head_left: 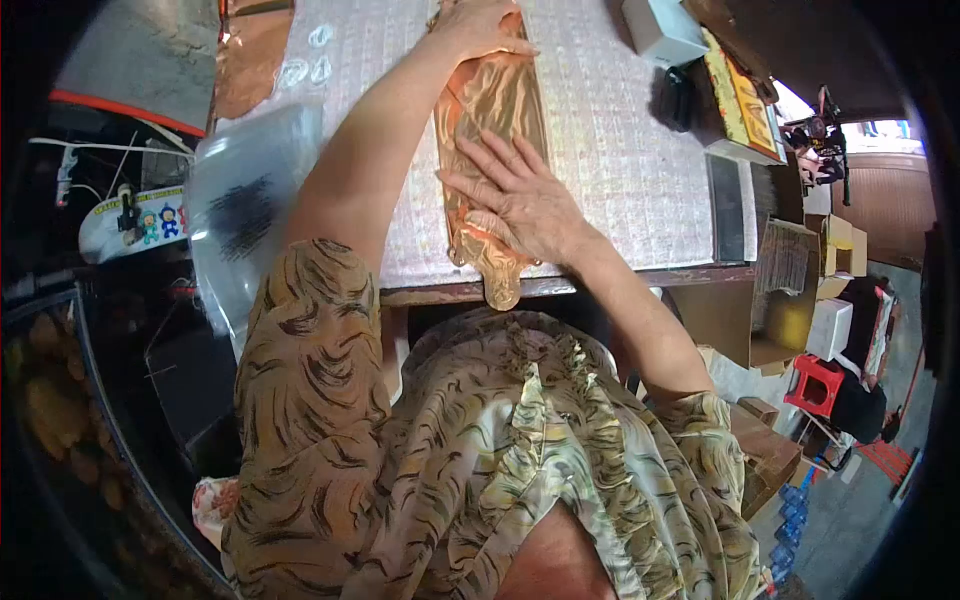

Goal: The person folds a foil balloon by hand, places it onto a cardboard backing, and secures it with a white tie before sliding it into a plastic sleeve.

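A long, flat, folded copper-coloured foil balloon lies lengthwise on the pale quilted table cover. Its rounded tab hangs over the near table edge. At the far end, my left hand is closed on the foil, thumb stretched to the right; its other fingers are partly cut off by the frame's top. My right hand lies flat on the balloon's near half, fingers spread and pointing away to the left. Under its palm some of the foil is hidden.
Clear plastic bags hang over the table's left side, near more copper foil. At the back right stand a white box, a dark object and a yellow-red box. Cardboard boxes and a red stool are farther right.
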Motion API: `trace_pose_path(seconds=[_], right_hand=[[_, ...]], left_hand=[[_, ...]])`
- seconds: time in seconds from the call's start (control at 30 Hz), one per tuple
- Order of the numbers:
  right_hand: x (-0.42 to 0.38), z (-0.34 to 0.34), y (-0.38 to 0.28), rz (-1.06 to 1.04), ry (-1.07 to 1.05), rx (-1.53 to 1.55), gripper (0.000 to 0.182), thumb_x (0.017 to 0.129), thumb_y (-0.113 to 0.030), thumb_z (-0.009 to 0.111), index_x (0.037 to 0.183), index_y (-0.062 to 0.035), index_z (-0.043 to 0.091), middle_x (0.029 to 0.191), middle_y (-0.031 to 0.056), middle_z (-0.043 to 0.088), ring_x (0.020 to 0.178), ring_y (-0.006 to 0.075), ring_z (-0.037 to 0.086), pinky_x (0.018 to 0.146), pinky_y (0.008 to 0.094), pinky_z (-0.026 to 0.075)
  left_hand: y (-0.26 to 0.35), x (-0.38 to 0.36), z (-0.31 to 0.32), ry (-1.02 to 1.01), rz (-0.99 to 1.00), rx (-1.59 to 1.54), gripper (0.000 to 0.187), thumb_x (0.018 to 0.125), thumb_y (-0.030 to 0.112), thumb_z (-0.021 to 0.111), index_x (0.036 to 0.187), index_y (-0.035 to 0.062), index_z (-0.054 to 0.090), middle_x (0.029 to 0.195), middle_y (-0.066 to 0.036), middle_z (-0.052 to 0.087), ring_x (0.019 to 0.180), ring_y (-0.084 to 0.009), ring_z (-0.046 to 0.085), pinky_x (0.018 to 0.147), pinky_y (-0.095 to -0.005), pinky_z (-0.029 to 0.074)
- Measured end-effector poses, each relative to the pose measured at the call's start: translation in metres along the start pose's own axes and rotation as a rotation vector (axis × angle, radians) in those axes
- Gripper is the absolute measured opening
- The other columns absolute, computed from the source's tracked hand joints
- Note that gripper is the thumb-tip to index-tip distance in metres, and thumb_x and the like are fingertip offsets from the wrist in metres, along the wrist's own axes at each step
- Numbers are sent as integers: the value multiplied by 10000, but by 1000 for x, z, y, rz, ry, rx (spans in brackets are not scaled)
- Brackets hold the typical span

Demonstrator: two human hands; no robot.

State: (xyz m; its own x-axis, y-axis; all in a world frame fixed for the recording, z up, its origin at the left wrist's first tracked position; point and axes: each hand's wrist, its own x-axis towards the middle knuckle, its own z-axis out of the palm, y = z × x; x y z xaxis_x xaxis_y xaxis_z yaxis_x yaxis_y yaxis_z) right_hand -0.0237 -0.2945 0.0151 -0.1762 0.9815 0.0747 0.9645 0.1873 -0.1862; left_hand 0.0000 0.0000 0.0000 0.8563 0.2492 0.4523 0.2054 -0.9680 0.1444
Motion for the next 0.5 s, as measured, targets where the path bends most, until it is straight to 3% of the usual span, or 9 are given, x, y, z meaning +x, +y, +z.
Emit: trace_pose_path(seconds=[0.07, 0.1, 0.17, 0.23, 0.3, 0.37, 0.47, 0.5], right_hand=[[2, 7, 4, 4, -2, 54, 581, 1071, -452, 459, 1625, -300, 372, 1715, 79, 269, 1589, 331, 209, 1307, 525, 130], [4, -5, -2, -4, 29, 54, 581, 1071, -452, 459, 1625, -300, 372, 1715, 79, 269, 1589, 331, 209, 1307, 525, 130], [0, -6, -3, 15, -4, 75, 586, 1062, -445, 474, 1620, -292, 381, 1711, 82, 278, 1586, 337, 213, 1306, 524, 133], [0, -7, -2, 15, 5, 74, 598, 1058, -447, 481, 1624, -287, 375, 1710, 85, 278, 1587, 339, 209, 1305, 524, 134], [-1, -6, -3, 16, 0, 102, 608, 1053, -450, 488, 1627, -287, 367, 1709, 91, 276, 1591, 339, 199, 1305, 527, 131], [-1, -6, -2, 15, 3, 91, 612, 1054, -453, 486, 1630, -290, 360, 1711, 94, 270, 1594, 336, 190, 1305, 527, 129], [-1, -5, -3, 20, 8, 103, 610, 1057, -451, 484, 1632, -289, 356, 1711, 97, 270, 1594, 337, 189, 1306, 528, 128], [-1, -5, -3, 16, 5, 79, 619, 1053, -463, 490, 1632, -288, 357, 1710, 99, 272, 1593, 338, 193, 1305, 531, 127]], left_hand=[[-14, 16, 0, -291, -132, -464, 549, 900, 560, 739, 1135, 64, 743, 1173, -120, 719, 1140, -241, 658, 1032, -388, 494], [-23, 26, -19, -291, -122, -433, 549, 900, 560, 739, 1135, 64, 743, 1173, -120, 719, 1140, -241, 658, 1032, -388, 494], [-45, 27, -21, 58, -204, -966, 299, 896, 334, 793, 1052, 80, 782, 1003, -108, 768, 935, -203, 720, 858, -338, 568], [-52, 1, -68, 118, -317, -592, 401, 1089, 350, 546, 1352, 88, 695, 1302, -124, 736, 1253, -185, 659, 1082, -303, 462], [-36, -30, -107, 87, -414, -555, 391, 1082, 306, 536, 1335, 56, 698, 1281, -132, 741, 1214, -205, 679, 1062, -318, 482], [-37, -62, -105, 76, -424, -438, 374, 1074, 275, 541, 1317, 42, 704, 1259, -130, 749, 1208, -206, 681, 1046, -323, 494], [13, -89, -96, 63, -339, -521, 333, 1061, 230, 586, 1296, 27, 706, 1289, -134, 734, 1211, -230, 683, 1043, -354, 511], [26, -93, -84, 29, -201, -460, 318, 1042, 203, 615, 1286, 20, 702, 1307, -140, 721, 1212, -255, 682, 1042, -372, 519]])
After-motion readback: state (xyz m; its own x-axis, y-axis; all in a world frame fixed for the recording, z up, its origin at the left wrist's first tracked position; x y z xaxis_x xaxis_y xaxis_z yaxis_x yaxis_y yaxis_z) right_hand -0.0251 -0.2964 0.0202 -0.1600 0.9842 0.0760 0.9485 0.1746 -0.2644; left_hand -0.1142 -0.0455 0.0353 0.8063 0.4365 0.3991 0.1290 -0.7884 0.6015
